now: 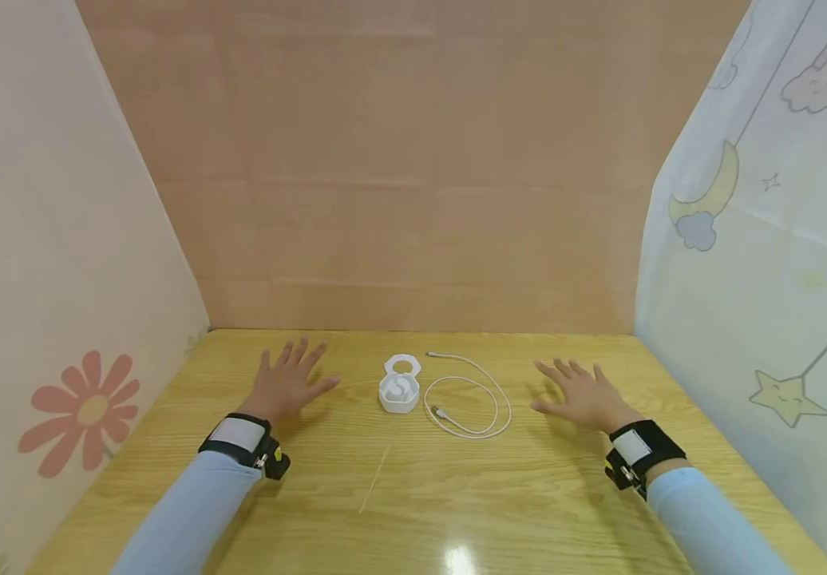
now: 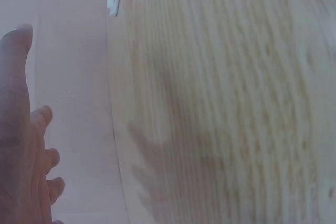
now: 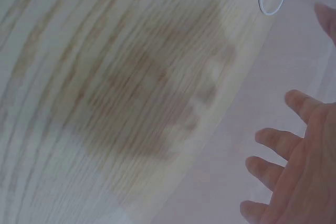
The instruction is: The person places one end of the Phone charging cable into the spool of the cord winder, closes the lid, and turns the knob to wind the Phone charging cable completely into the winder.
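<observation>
On the pale wooden table (image 1: 413, 511), the left hand (image 1: 286, 386) lies palm down with its fingers straight and spread, released and holding nothing. The right hand (image 1: 580, 393) is likewise flat and splayed, grasping nothing. Between them, a small white round plastic case (image 1: 399, 390) with its ring-shaped lid hinged open toward the far wall sits nearer the left hand, apart from it. Just beside the case lies a thin white cable (image 1: 469, 397) curled into a loose loop, one end trailing toward the back wall, well apart from the right hand's fingers. Both wrists wear black bands over light blue sleeves. A sheet printed with a red flower (image 1: 86, 411) stands at the left, one with a moon and stars at the right.
</observation>
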